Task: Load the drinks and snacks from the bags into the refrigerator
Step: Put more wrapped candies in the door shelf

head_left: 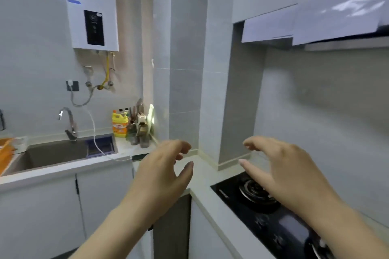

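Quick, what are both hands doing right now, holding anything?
Left hand: open, fingers loosely curved, holding nothing.
Right hand: open, fingers loosely curved, holding nothing.

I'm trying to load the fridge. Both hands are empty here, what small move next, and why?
Probably turn to look for the bags: left hand and right hand hover open, holding nothing, over a corner with sink and stove, no bags or fridge visible.
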`<move>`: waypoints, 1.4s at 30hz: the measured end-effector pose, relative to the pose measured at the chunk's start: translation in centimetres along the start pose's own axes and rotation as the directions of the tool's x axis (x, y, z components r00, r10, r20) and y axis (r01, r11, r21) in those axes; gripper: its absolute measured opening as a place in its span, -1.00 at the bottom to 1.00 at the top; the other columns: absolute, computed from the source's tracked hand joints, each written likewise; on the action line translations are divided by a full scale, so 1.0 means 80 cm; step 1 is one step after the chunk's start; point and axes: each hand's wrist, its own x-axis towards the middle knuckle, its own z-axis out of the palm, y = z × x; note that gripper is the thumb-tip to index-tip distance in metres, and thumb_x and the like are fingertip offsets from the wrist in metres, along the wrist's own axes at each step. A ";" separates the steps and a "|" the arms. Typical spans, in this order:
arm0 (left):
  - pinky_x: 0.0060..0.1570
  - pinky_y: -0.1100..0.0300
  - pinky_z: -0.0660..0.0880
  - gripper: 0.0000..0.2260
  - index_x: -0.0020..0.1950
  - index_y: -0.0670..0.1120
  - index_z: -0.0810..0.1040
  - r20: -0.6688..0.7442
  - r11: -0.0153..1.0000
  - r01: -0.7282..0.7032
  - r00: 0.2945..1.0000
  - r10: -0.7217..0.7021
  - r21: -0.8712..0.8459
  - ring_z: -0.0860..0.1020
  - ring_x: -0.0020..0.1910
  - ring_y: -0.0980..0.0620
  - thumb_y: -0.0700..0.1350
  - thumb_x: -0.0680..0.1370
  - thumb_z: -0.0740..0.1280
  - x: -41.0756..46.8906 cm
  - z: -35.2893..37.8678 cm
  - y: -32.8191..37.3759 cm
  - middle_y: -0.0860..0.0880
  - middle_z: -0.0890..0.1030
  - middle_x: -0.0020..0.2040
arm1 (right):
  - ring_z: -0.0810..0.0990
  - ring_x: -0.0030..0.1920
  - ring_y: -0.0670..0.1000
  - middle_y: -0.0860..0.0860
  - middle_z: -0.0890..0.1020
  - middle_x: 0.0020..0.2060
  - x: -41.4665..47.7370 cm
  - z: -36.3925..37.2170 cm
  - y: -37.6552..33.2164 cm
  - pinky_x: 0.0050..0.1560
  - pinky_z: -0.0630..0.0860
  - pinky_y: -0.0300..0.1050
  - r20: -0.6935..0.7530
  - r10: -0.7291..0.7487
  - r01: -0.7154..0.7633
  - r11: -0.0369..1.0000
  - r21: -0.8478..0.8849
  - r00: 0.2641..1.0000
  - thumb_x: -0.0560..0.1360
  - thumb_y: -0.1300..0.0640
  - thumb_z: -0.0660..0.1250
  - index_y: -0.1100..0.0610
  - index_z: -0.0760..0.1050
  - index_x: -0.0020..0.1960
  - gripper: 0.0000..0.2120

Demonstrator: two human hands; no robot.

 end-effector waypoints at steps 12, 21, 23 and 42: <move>0.03 0.27 0.50 -0.77 0.19 0.09 0.48 0.202 0.824 -0.303 0.875 0.439 -0.478 0.49 0.02 0.28 -0.02 0.53 0.31 0.107 0.201 0.129 0.25 0.51 0.05 | 0.54 0.14 -0.14 -0.21 0.59 0.10 -0.091 -0.058 0.132 0.06 0.36 -0.29 -0.157 0.535 -0.557 0.781 -0.283 0.830 0.48 -0.13 0.31 -0.06 0.52 0.19 -0.68; 0.06 0.22 0.49 -0.74 0.21 0.07 0.49 0.283 0.615 -0.293 0.691 0.665 -0.732 0.49 0.03 0.29 -0.03 0.52 0.31 0.080 0.300 0.241 0.21 0.51 0.08 | 0.56 0.08 -0.11 -0.19 0.61 0.04 -0.188 -0.100 0.166 0.05 0.46 -0.17 -0.291 0.744 -0.789 0.495 -0.364 0.601 0.48 -0.12 0.32 -0.05 0.53 0.14 -0.72; 0.06 0.23 0.49 -0.74 0.21 0.07 0.49 0.284 0.587 -0.292 0.661 0.695 -0.755 0.49 0.02 0.28 -0.02 0.52 0.31 0.069 0.316 0.266 0.21 0.51 0.08 | 0.58 0.06 -0.09 -0.19 0.62 0.02 -0.210 -0.110 0.178 0.04 0.48 -0.14 -0.311 0.769 -0.817 0.443 -0.369 0.558 0.48 -0.13 0.32 -0.04 0.54 0.12 -0.72; 0.03 0.29 0.49 -0.77 0.16 0.09 0.50 0.436 0.632 -0.226 0.555 0.709 -0.741 0.50 -0.01 0.32 -0.06 0.52 0.33 -0.022 0.497 0.495 0.24 0.52 0.07 | 0.56 0.05 -0.11 -0.17 0.61 0.01 -0.411 -0.170 0.432 0.05 0.47 -0.17 -0.270 0.880 -0.910 0.326 -0.258 0.391 0.50 -0.03 0.33 -0.04 0.52 0.11 -0.79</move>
